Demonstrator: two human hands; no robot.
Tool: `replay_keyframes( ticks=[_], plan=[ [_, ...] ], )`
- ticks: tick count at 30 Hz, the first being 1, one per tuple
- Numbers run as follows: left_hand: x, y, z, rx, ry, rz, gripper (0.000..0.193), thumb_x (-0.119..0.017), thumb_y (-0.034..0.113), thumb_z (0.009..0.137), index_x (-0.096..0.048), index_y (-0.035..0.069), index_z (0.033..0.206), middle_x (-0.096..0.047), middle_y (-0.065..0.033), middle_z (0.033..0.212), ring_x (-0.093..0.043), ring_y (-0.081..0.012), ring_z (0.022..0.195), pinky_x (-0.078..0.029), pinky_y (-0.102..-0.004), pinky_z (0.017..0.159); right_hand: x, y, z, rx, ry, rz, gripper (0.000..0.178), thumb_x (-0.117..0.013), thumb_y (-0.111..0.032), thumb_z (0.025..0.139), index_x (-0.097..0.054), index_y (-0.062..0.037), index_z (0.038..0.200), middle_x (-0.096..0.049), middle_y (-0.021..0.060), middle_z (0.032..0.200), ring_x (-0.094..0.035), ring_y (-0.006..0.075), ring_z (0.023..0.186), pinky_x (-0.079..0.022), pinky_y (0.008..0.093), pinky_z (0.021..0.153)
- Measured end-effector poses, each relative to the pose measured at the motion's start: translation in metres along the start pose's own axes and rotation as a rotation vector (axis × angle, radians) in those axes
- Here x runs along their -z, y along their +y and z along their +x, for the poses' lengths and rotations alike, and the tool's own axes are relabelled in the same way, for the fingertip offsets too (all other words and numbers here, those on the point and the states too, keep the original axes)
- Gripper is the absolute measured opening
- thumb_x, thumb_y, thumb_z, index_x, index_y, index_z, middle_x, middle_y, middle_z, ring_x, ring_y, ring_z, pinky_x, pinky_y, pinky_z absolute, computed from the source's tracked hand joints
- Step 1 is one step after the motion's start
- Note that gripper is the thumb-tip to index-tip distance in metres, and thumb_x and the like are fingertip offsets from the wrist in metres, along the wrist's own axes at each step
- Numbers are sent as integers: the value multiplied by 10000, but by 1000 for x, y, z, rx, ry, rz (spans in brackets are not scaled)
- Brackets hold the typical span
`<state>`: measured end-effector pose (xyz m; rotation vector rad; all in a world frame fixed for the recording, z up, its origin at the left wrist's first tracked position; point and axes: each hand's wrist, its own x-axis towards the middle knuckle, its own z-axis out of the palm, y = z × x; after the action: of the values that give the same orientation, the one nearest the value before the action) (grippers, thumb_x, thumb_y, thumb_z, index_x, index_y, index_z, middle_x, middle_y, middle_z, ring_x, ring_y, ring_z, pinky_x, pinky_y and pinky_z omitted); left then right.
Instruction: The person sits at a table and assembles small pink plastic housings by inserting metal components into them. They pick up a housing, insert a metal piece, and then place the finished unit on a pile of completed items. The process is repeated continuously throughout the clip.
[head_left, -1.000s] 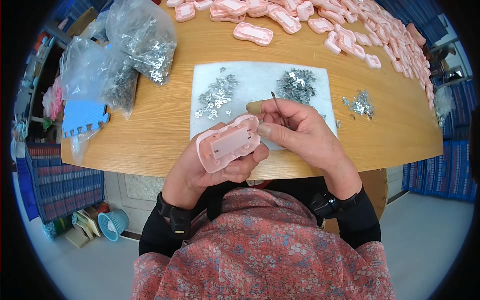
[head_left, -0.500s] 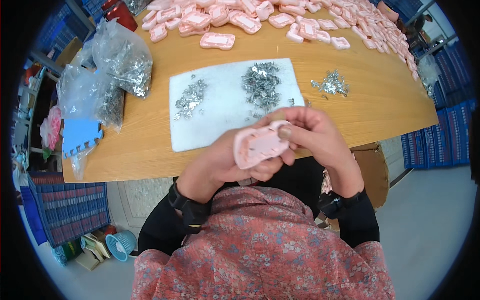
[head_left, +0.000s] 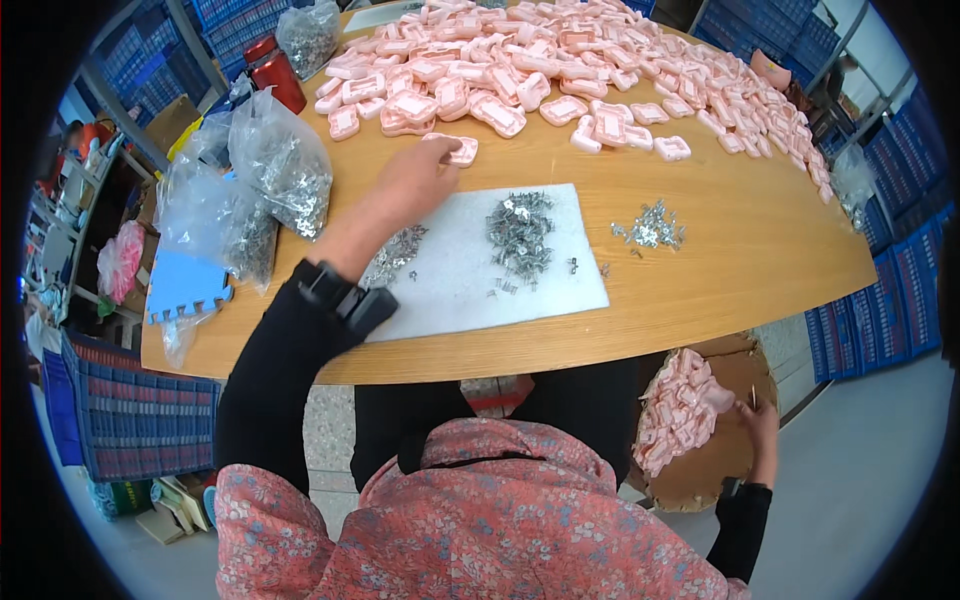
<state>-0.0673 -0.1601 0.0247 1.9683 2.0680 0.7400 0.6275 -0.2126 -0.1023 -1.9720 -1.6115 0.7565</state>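
My left hand (head_left: 418,182) reaches to the near edge of the pink heap, its fingers closed on the left end of a pale pink plastic shell (head_left: 463,151). Down at the right, my right hand (head_left: 760,422) hangs over a brown cardboard box (head_left: 745,365), fingers apart. Beside its fingertips a pink shell (head_left: 716,398) lies on the other pink shells (head_left: 678,420) in the box. A white mat (head_left: 460,295) on the table bears two piles of small metal clips, a left pile (head_left: 395,255) partly behind my left forearm and a right pile (head_left: 520,235).
The big heap of pink shells (head_left: 560,60) covers the table's far side. Another small clip pile (head_left: 655,226) lies right of the mat. Clear bags of metal parts (head_left: 285,165), a blue foam tile (head_left: 185,285) and a red bottle (head_left: 273,75) stand left. Blue crates (head_left: 135,410) are below left.
Both hands were together holding a pink shell over the lap. They have parted: the left went forward to a shell by the heap, the right down to the box. The view has shifted.
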Motion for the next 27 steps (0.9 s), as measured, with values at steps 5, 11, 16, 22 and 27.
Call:
replay_keyframes(
  ticks=[5,11,16,22,27],
  plan=[
    [-32,-37,46,-324,202,276,397,-608,73,795,-642,42,1190,-672,-203,1128,-610,-378,1084,-479,-450,961,-11,-26,5,60,155,-174,239,-687,-171,921,-661,48,1013,-647,64,789,-581,99,722,-487,279,657],
    [-23,-14,71,-85,-178,363,344,-635,83,786,-666,72,1128,-674,-198,1096,-608,-385,1065,-481,-458,942,-55,-200,2,390,109,124,140,-687,-69,906,-685,40,994,-682,50,857,-599,82,784,-491,241,716],
    [-14,-29,49,-49,43,114,392,-611,134,842,-615,48,1225,-662,-175,1022,-626,-329,964,-491,-423,870,-97,-287,17,585,-96,44,176,-709,-124,879,-687,1,1001,-658,83,831,-605,143,736,-490,277,690],
    [16,34,-17,212,-168,-740,467,-546,185,938,-517,0,1365,-604,-48,886,-590,-132,783,-478,-293,715,-138,-335,53,741,-119,-217,148,-667,-184,877,-689,-62,957,-656,116,916,-644,314,810,-512,422,722],
    [7,67,-76,282,-241,-1100,466,-573,191,956,-511,-14,1369,-612,-46,881,-598,-131,781,-489,-278,722,-161,-347,73,796,-91,-489,140,-652,-200,882,-700,-88,950,-649,96,950,-649,314,881,-525,442,752]
  ],
)
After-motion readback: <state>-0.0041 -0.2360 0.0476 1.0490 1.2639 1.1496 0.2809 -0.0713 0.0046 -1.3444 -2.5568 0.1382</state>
